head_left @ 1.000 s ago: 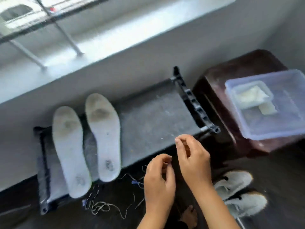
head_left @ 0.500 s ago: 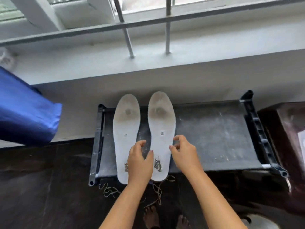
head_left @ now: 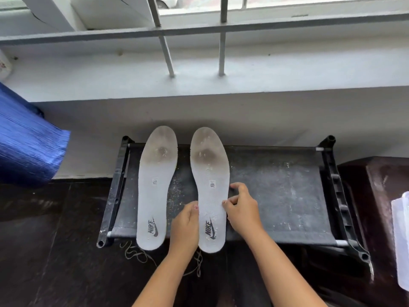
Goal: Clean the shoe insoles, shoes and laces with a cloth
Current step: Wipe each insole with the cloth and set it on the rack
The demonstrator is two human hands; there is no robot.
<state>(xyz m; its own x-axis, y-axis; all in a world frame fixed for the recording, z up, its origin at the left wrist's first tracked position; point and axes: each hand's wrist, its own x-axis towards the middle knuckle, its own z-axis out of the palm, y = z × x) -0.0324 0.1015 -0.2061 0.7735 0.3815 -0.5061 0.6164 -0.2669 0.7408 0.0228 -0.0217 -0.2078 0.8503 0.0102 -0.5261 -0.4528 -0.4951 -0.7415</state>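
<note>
Two white, dirt-stained insoles lie side by side on a low black rack [head_left: 276, 196]. The left insole [head_left: 157, 185] lies free. My left hand [head_left: 186, 224] grips the left edge of the right insole [head_left: 210, 173] near its heel. On the opposite edge, my right hand [head_left: 241, 209] pinches it with the fingertips. Pale laces [head_left: 132, 253] lie tangled on the dark floor under the rack's front bar. No shoes or cloth are in view.
A dark brown stool [head_left: 376, 196] stands right of the rack with a clear plastic container [head_left: 400, 240] on it at the frame edge. Blue fabric [head_left: 28, 140] hangs at the left. A white ledge and window bars [head_left: 166, 52] rise behind the rack.
My view swung left from the shoes and container to the rack. My hands left the laces and took hold of the right insole, which now lies further from the left one.
</note>
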